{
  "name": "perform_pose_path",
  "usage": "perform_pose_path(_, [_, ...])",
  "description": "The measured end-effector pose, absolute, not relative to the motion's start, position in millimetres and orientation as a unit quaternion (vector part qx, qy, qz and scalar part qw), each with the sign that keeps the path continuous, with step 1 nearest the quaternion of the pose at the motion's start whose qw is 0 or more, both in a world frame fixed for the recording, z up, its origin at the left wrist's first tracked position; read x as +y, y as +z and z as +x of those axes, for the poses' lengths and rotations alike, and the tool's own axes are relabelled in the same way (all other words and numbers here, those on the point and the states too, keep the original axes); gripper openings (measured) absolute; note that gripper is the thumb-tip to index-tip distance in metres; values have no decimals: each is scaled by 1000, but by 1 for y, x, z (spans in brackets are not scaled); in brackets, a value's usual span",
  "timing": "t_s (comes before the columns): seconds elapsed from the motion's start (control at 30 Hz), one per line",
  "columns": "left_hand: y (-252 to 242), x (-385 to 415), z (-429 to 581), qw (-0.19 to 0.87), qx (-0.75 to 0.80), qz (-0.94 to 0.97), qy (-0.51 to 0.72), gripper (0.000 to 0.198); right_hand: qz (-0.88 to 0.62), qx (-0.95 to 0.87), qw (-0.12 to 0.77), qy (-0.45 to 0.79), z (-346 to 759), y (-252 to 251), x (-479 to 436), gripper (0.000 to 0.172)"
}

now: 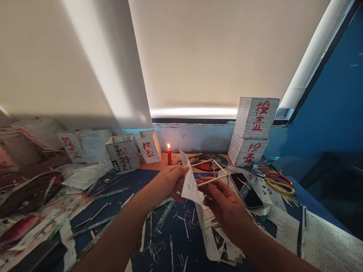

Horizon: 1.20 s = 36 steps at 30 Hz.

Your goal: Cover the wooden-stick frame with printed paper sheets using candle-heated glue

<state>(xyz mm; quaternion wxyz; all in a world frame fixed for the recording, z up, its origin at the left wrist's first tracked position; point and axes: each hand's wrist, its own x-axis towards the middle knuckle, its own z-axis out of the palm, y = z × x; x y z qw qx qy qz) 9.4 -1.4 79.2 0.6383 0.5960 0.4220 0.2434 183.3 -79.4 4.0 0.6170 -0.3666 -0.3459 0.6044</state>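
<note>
A sheet of printed paper (189, 185) stands nearly edge-on between my hands. On its left side, my left hand (168, 182) pinches its upper edge between thumb and fingers. My right hand (224, 198) is closed on a frame of thin wooden sticks (213, 180), which touches or lies close against the paper's right face; the exact contact is hidden. A lit red candle (169, 155) burns just beyond my left hand. Below the hands, a curled strip of printed paper (209, 241) hangs or rests over paper scraps.
A black phone (246, 190) and scissors with red and yellow handles (279, 183) lie at right. Paper boxes with red characters stand behind, two stacked (256, 128), others leftward (122, 153). Stick scraps (154, 249) litter the blue tabletop (195, 260). A stained palette (211, 161) sits at the back.
</note>
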Motion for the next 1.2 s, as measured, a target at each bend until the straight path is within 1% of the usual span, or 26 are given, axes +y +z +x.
perform_pose_path(0.1, [79, -8, 7, 634, 415, 596, 265, 28, -410, -391, 583, 582, 192, 3, -90, 29])
perform_pose_path(0.17, [81, -14, 6, 609, 412, 613, 288, 20, -452, -440, 537, 560, 200, 9, -102, 36])
perform_pose_path(0.27, [86, -23, 4, 579, 413, 638, 294, 23, -513, -508, 463, 514, 218, 24, -124, 38])
perform_pose_path(0.33, [88, -28, 3, 586, 412, 637, 283, 23, -545, -551, 430, 463, 234, 33, -141, 38])
perform_pose_path(0.4, [86, -32, 1, 602, 409, 626, 280, 23, -551, -616, 385, 412, 253, 41, -154, 34])
perform_pose_path(0.47, [81, -34, 0, 623, 400, 611, 281, 23, -558, -676, 341, 339, 271, 49, -162, 26])
perform_pose_path(0.57, [67, -33, -1, 661, 377, 583, 284, 22, -565, -724, 326, 223, 288, 64, -161, 16])
perform_pose_path(0.67, [53, -30, -1, 702, 344, 554, 285, 20, -533, -757, 338, 169, 284, 83, -147, 17])
perform_pose_path(0.73, [47, -29, -1, 727, 323, 537, 281, 14, -511, -779, 334, 142, 272, 93, -134, 15])
perform_pose_path(0.83, [44, -28, -2, 755, 306, 516, 265, 8, -476, -821, 289, 124, 250, 101, -113, 17])
perform_pose_path(0.97, [46, -28, -3, 771, 288, 510, 249, 21, -412, -874, 235, 105, 230, 100, -93, 26])
perform_pose_path(1.1, [47, -28, -1, 784, 281, 507, 221, 32, -394, -891, 205, 92, 223, 94, -86, 27])
perform_pose_path(1.2, [44, -28, 1, 782, 279, 517, 208, 54, -394, -896, 188, 80, 222, 92, -85, 29])
